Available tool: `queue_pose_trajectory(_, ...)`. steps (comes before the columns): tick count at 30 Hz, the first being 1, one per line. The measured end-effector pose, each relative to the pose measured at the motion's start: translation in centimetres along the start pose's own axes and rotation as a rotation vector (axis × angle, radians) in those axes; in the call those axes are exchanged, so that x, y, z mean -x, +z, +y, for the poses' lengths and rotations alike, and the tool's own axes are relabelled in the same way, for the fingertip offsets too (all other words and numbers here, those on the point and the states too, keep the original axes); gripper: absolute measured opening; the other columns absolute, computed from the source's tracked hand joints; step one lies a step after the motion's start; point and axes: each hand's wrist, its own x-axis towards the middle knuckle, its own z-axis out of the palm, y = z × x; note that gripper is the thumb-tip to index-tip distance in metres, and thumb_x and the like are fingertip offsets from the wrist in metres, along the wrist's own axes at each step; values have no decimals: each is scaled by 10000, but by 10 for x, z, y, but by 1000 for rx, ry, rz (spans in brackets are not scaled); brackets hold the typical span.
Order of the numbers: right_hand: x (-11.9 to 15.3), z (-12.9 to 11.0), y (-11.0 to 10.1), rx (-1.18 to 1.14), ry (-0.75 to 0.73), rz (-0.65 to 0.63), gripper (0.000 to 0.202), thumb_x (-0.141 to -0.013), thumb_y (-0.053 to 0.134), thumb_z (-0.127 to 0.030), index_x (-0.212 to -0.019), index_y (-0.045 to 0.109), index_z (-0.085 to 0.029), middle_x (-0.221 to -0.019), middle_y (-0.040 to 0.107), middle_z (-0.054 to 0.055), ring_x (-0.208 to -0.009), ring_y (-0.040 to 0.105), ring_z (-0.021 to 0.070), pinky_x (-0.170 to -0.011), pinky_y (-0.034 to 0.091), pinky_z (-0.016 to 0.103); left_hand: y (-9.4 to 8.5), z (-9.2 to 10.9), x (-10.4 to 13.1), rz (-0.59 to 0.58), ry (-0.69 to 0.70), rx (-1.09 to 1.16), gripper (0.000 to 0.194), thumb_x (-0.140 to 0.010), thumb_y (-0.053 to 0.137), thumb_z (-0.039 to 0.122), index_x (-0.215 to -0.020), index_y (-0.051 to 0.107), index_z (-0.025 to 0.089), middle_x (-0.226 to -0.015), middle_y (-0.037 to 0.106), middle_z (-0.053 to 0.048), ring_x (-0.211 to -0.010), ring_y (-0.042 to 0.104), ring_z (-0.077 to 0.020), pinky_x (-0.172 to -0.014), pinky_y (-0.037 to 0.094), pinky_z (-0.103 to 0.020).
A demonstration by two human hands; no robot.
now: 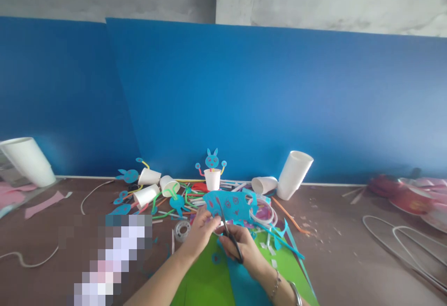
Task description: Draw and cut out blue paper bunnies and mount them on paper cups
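Two bare hands are shown at work above a brown counter (pixel 335 255). A blue paper piece (pixel 240 207), marked with small red drawings, is held up at the middle of the counter's near side, in front of the heaped craft materials. Its lower left part is pinched by the left hand (pixel 202 229), whose fingers are drawn close together. Black-handled scissors (pixel 232 241) are gripped in the right hand (pixel 246 250), the fingers being curled around the handles; the blades are directed upward against the left part of the paper. How far the blades are parted cannot be told. A bracelet (pixel 276 284) and a bangle (pixel 296 293) are worn on the right wrist.

Beneath the hands, a blue sheet (pixel 242 282) is laid over green paper (pixel 200 280), on which a small blue disc (pixel 216 258) is also seen. A tape roll (pixel 177 233) is placed just beside the left hand. Behind the paper piece, a white cup (pixel 213 180) is stood upright, with a blue rabbit face (pixel 211 161) mounted above it and bent straws extended to either side. Further white cups are laid on their sides to the left, among scattered straws, and another cup (pixel 264 185) is tipped over near a tall white tube (pixel 295 175). An orange straw (pixel 290 215) is laid at the right edge of the heap.
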Motion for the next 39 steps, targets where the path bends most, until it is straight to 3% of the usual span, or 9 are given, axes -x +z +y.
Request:
queue_pose_trajectory(12, 2, -7, 2, -17, 20, -19, 316, -676, 716, -413, -794, 591, -148, -403, 357, -122, -365, 272, 37, -384, 190, 195, -6, 3, -2, -65, -17, -38, 223, -777, 530, 365, -751, 648, 178, -954, 649, -56, -1018, 533, -253, -942, 366, -359)
queue_pose_trajectory(19, 2, -6, 1, 22, 24, -4, 292, -676, 707, -395, -781, 595, -147, -402, 377, -115, -365, 288, 40, -378, 194, 194, -7, 11, -3, -81, 17, -33, 195, -743, 534, 335, -629, 602, 193, -957, 629, -59, -1058, 505, -262, -974, 334, -366)
queue_pose_trajectory(28, 4, -6, 4, -7, 122, 29, 389, -621, 741, -448, -806, 602, -135, -404, 356, -122, -372, 271, 37, -381, 176, 200, -11, -1, -4, -123, -4, 49, 144, -770, 528, 276, -760, 642, 189, -1073, 633, -62, -1098, 510, -261, -983, 350, -366)
queue_pose_trajectory(33, 5, -9, 6, -19, 99, 17, 408, -639, 720, -482, -823, 623, -131, -398, 356, -118, -367, 272, 41, -384, 174, 203, -8, 2, -1, -99, 62, 38, 176, -795, 507, 262, -840, 663, 193, -1081, 634, -54, -1125, 493, -243, -1018, 324, -347)
queue_pose_trajectory(39, 4, -8, 5, 21, 65, 5, 401, -671, 694, -494, -835, 635, -133, -396, 394, -102, -360, 295, 50, -380, 183, 206, 0, 5, 3, 8, 136, -73, 208, -837, 494, 306, -868, 667, 194, -1055, 629, -64, -1122, 472, -250, -1025, 313, -365)
